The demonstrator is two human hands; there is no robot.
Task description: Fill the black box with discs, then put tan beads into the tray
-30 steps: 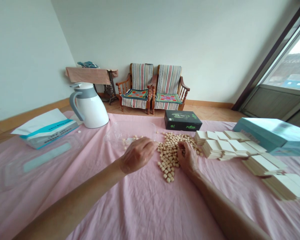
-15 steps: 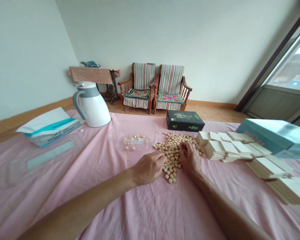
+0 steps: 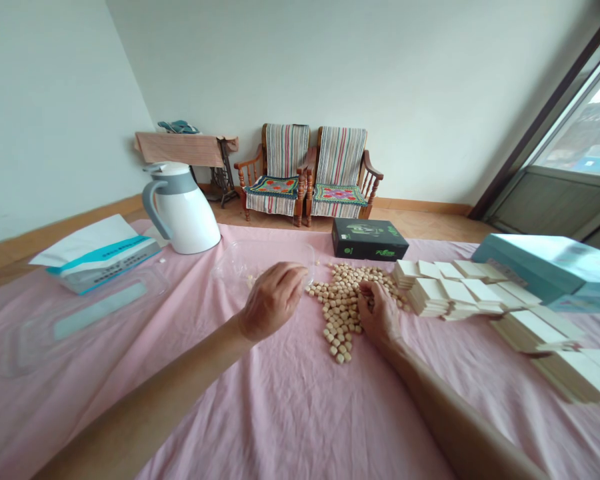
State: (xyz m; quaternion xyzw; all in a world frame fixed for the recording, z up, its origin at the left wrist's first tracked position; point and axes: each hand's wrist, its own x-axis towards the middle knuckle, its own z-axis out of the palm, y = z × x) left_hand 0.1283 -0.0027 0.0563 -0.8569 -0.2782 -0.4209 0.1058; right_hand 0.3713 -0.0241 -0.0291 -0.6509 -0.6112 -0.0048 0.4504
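A pile of small beige pieces [image 3: 343,303] lies on the pink tablecloth [image 3: 290,413]. My left hand [image 3: 273,299] hovers with curled fingers over the near rim of a clear plastic container [image 3: 240,260]; what it holds is hidden. My right hand [image 3: 379,312] rests on the right side of the pile, fingers bent and pinching among the pieces. Several pieces lie inside the container, mostly behind my left hand.
A white jug [image 3: 180,208] stands at the back left beside a white and blue packet [image 3: 97,252] and a clear lid [image 3: 80,310]. A black box [image 3: 369,239], stacks of cream cards [image 3: 480,293] and a teal box [image 3: 550,263] sit to the right. Two chairs stand behind.
My left hand rose from the left edge of the pile and moved back left over the container. My right hand stayed on the pile.
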